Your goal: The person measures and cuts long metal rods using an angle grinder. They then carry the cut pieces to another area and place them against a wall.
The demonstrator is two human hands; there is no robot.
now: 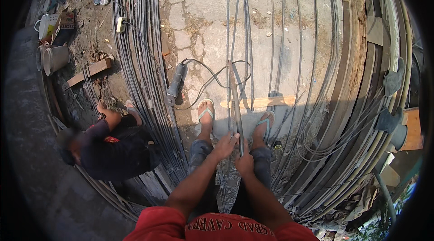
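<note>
My right hand [245, 163] is closed around the lower end of a long dark metal bar [237, 100], which points away from me between my feet. Just to the left, my left hand [225, 146] is closed on a thin steel rod [228, 105] that runs alongside the bar. Its thumb lies near the bar; whether it touches is hard to tell. Under the bar, a flat wooden strip [266, 101] lies across the concrete. Beyond my left foot rests an angle grinder [175, 82] with its black cord looping toward the bar.
At left another person [115, 155] crouches with a hand on short rods [90, 88]. A bundle of steel rods [140, 37] runs between us. Long wooden planks [355, 60] and pipes line the right. A socket block [121, 24] and buckets [56, 59] stand far left.
</note>
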